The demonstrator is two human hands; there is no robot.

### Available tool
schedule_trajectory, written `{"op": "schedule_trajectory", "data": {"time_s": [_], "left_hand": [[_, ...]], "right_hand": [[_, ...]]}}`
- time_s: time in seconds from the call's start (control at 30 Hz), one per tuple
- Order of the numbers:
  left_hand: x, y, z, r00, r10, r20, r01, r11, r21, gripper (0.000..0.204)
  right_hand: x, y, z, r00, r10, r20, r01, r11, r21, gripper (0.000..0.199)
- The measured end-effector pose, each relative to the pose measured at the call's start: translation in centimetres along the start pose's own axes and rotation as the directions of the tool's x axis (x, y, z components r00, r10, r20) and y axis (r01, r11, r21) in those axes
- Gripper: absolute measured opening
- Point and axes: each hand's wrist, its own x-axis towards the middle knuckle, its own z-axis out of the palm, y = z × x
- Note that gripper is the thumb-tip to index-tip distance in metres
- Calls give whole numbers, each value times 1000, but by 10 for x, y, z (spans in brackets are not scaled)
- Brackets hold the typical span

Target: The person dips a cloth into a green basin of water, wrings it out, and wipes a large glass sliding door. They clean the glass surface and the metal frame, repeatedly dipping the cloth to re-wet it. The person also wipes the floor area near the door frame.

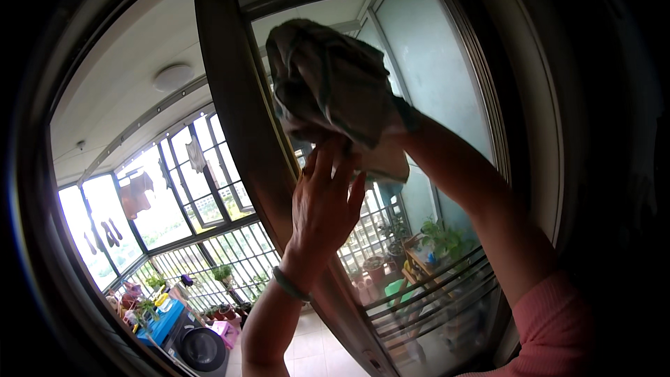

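A crumpled grey-brown cloth with greenish stripes is up against the upper glass pane of a dark-framed door. My right forearm, in a pink sleeve, reaches up to it from the right. The cloth covers my right hand, so its fingers are hidden, but the cloth is bunched over and around it. Just below, my left hand is raised with its fingers apart beside the door's frame. Its fingertips meet the cloth's lower edge; whether they touch the glass I cannot tell. A dark green bangle circles the left wrist.
Dark horizontal bars cross the lower pane. Left of the frame, the opening shows a balcony with a washing machine, a white railing, hanging laundry and a round ceiling lamp. Potted plants show through the glass.
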Motion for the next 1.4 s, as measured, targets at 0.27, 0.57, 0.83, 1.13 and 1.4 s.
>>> {"op": "schedule_trajectory", "data": {"time_s": [0.27, 0.57, 0.83, 1.13, 1.4], "left_hand": [[45, -29, -1, 997, 58, -47, -48, 982, 184, 35], [61, -66, 8, 993, 116, -8, -112, 973, 201, 38], [33, -41, -3, 975, 112, -192, -115, 993, -7, 12], [10, 24, 15, 959, 54, -280, -95, 986, -135, 30], [-14, 67, 50, 997, 76, 21, -67, 958, -277, 34]], "right_hand": [[112, -14, -98, 990, -18, 137, 96, 802, -590, 31], [150, -5, -123, 1000, -23, 16, 28, 664, -748, 31], [87, -10, -103, 1000, 22, -21, -31, 707, -706, 31], [-125, -16, -25, 935, 245, -257, -327, 875, -357, 31], [-326, -24, 70, 669, 548, -502, -567, 813, 132, 32]]}}
